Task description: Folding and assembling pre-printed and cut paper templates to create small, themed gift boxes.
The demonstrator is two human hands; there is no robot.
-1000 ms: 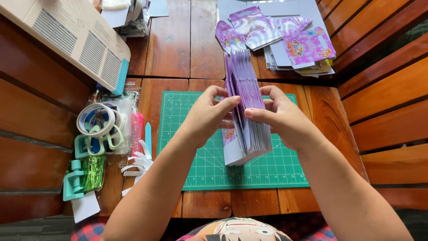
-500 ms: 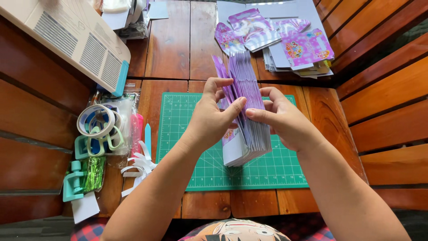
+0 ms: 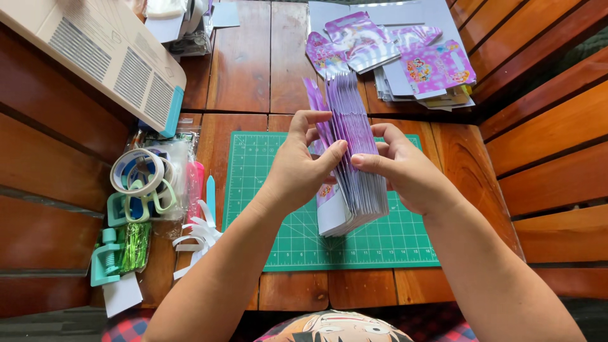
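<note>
Head view. I log the wooden counter as the largest item, slatted, reddish brown. At 10 o'clock lies a beige flat carton with grey striped panels and a teal corner. At centre sits the green cutting mat with a white grid.

At 1 o'clock, a loose heap of purple printed flat box blanks rests on grey sheets, well apart from the hands.

Over the mat, I see a thick stack of purple flat box blanks held on edge, its lower end near the mat's middle, fanned at the top. The left hand grips the stack's left face, thumb pressed on the sheet edges, fingers curled over the top. The right hand grips the right face, thumb tip just beside the left thumb.

At 9 o'clock: tape rolls on a teal dispenser. At 8 o'clock: a teal clamp-like tool beside a green shiny bundle. Just left of the mat: curled white paper strips and a light blue stick tool.
</note>
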